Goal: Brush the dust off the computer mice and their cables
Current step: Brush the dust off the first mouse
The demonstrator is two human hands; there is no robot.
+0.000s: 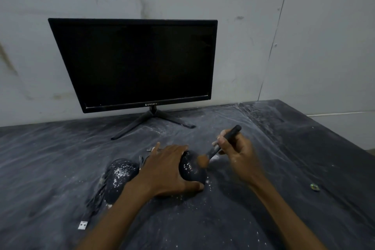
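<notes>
Mouse [192, 170] with white dust lies on the dark table [263, 219], held by the left hand [168, 168] with fingers curled around it. Right hand [237, 152] pinches a brush [219, 148], bristles touching the mouse. Second mouse [119, 178] with cable [95, 195] lies just left.

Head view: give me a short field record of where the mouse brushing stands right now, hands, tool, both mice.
left hand: holds the right mouse down on the table
right hand: grips the brush
brush bristles: on the right mouse's top
right mouse: white dust specks remain
left mouse: untouched, heavily speckled
cable: bundled beside the left mouse, USB plug lying free
monitor: screen dark, behind
</notes>
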